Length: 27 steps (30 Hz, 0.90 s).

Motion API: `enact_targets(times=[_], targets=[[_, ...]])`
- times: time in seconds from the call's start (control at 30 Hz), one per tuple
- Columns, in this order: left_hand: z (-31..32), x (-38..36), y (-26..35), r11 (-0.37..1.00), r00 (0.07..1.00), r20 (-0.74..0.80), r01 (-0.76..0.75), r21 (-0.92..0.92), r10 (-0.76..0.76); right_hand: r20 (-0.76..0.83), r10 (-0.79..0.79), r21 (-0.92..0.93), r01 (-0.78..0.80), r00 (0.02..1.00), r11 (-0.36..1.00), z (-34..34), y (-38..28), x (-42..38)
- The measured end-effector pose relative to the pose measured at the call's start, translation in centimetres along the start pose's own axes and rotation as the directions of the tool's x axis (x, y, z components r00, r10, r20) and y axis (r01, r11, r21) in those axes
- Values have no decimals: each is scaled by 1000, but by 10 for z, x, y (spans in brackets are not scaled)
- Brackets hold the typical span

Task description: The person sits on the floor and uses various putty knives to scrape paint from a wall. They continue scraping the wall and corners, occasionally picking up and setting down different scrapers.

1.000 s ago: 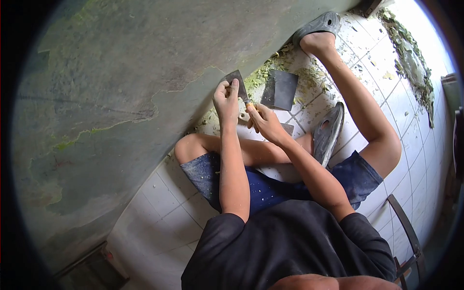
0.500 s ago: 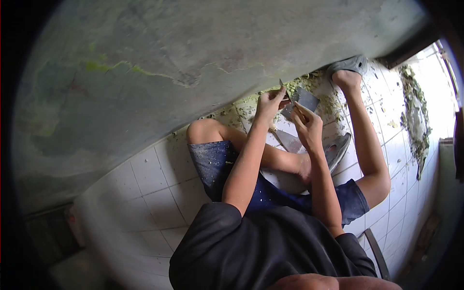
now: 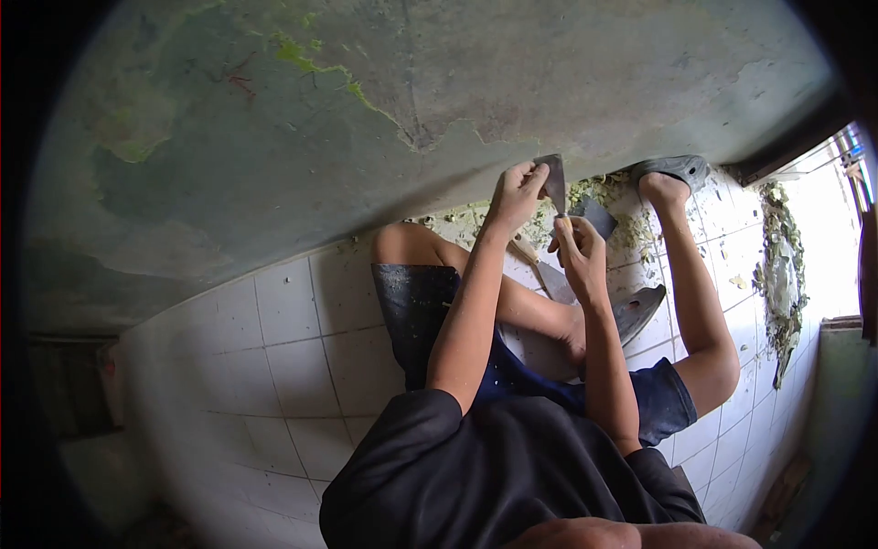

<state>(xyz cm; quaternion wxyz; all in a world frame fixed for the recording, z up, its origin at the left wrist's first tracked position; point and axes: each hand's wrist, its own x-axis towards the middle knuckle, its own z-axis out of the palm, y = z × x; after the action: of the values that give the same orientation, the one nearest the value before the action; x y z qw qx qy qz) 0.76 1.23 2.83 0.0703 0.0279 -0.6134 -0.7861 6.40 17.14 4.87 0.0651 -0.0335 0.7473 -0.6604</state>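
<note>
A scraper (image 3: 555, 183) with a dark flared blade and a pale handle is held between both hands, close to the wall. My right hand (image 3: 582, 251) is closed around its handle. The fingers of my left hand (image 3: 519, 195) pinch the side of the blade near its wide edge. Below them, a second scraper (image 3: 554, 282) lies on the tiles beside my bent leg. A flat dark grey plate (image 3: 599, 218) rests on the floor just past my right hand, partly hidden by it.
Peeling paint marks the grey-green wall (image 3: 366, 119). Greenish paint flakes (image 3: 631, 233) litter the white tiles (image 3: 293, 302) along its foot. A long heap of debris (image 3: 782, 284) lies at the right. My feet wear grey clogs (image 3: 675, 169).
The scraper has turned so its blade face shows and its edge points up toward the wall. My left hand has shifted onto the blade's side. The view has tilted slightly.
</note>
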Motion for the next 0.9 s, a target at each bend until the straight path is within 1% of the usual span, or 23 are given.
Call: enact_targets(times=[0.07,0.1,0.13,0.2,0.23,0.27,0.33,0.4,0.47,0.57,0.6,0.63,0.67,0.7,0.77,0.8,0.9], targets=[[0,-8,14,999,998,-61,-20,31,22,127,64,35,-69,990,997,-4,-13,-5],[3,-12,19,1000,998,-64,-25,-18,24,137,38,46,-44,990,998,-5,-15,-8],[4,-17,25,999,998,-56,-30,-25,28,129,33,40,-38,991,998,-9,-17,-11],[6,-24,36,1000,999,42,-17,-2,17,171,15,121,-36,985,992,-20,-20,-18],[11,-26,38,999,998,36,-45,-9,45,153,-1,153,-23,988,988,-22,-26,-22],[15,-27,38,999,997,55,-45,-10,46,134,-27,132,9,991,991,-25,-32,-27],[24,-30,46,997,997,37,-72,38,71,116,-35,94,24,993,995,-36,-49,-40],[35,-40,57,994,992,68,-108,-6,108,75,-39,96,31,996,995,-44,-51,-45],[42,-41,57,995,994,30,-102,-21,103,37,-47,81,44,998,996,-50,-62,-50],[56,-55,67,984,988,9,-154,-94,156,24,-82,59,81,996,995,-57,-83,-64],[62,-60,71,978,986,1,-164,-131,166,20,-77,23,76,997,997,-60,-84,-65],[67,-63,72,965,984,-23,-175,-197,174,1,-82,-69,82,997,994,-61,-86,-66],[70,-65,74,967,985,-5,-171,-187,173,-17,-86,-157,82,996,984,-62,-86,-67],[72,-66,76,951,977,-36,-212,-226,209,-34,-88,-142,83,996,986,-61,-87,-67],[75,-68,82,916,957,-80,-291,-278,280,-55,-178,-207,163,982,965,-55,-97,-74],[76,-69,84,916,957,-84,-290,-277,277,-13,-83,-203,79,996,976,-56,-106,-77],[86,-82,102,907,940,-163,-335,-255,301,-12,-190,-223,183,982,957,-58,-117,-83]])
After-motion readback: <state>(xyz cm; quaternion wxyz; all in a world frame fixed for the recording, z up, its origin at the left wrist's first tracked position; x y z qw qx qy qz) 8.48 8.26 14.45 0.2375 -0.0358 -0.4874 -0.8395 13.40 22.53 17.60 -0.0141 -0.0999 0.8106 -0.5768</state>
